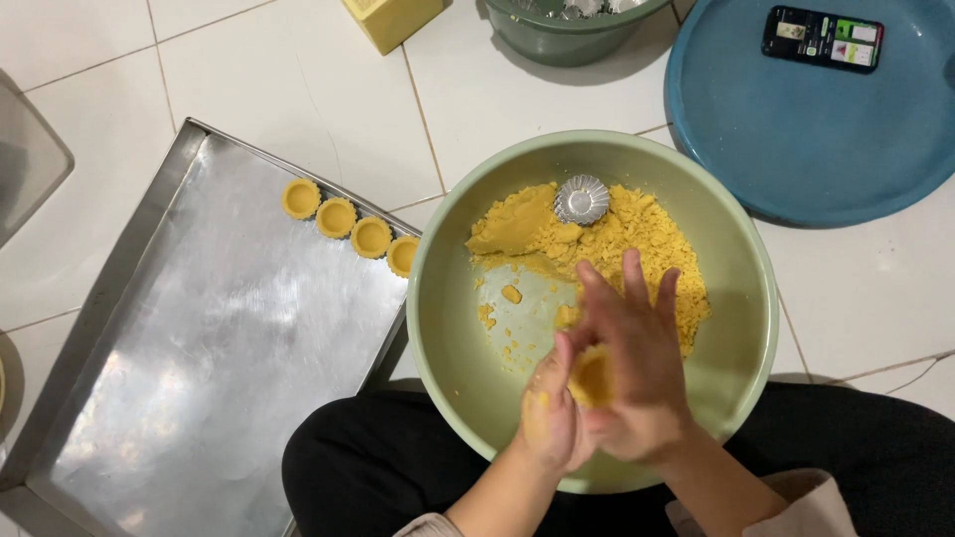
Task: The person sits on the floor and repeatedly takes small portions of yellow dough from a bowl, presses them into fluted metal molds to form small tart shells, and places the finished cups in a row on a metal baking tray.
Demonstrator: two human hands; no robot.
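— White floor tiles (298,80) all round you. What have you got in your hands?

— A small yellow dough piece (591,376). My left hand (547,418) cups it from below and my right hand (637,373) presses on it with fingers spread, both over the near side of the pale green bowl (438,298).

— And in the bowl?

— Crumbly yellow dough (637,239) heaped at the far side, with a fluted metal tart mould (581,199) lying on it.

— To your left?

— A shiny steel baking tray (219,358), four dough-lined tart shells (352,229) in a row along its far edge.

— Farther out?

— A blue round tray (796,149) beyond my right hand with a dark phone (823,38) on it, a grey-green bucket (557,40), and a yellow box corner (390,20).
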